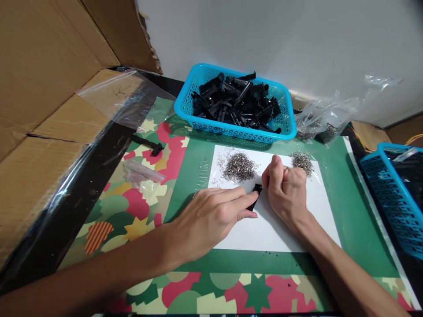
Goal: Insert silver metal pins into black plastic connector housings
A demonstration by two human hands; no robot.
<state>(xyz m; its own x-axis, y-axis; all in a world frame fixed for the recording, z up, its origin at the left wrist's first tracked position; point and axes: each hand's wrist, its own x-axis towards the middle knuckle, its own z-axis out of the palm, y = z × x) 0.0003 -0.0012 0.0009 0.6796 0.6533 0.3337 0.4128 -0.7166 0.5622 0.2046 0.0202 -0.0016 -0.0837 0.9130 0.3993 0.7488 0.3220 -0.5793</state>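
My left hand (214, 215) grips a small black plastic part (254, 199) between thumb and fingers, over the white sheet (264, 235). Just right of that part, my right hand (287, 187) is closed in a fist with the thumb up; what it holds, if anything, is hidden. Beyond my left hand lies a pile of small metal pieces (239, 167) on the sheet. A smaller metal pile (302, 163) sits past my right hand.
A blue basket (231, 128) full of black parts stands at the back, another blue basket (393, 198) at the right. Clear bags (325, 119) of metal pieces lie behind. At the left are a loose black part (148, 144), a small plastic bag (142, 174) and cardboard (49, 105).
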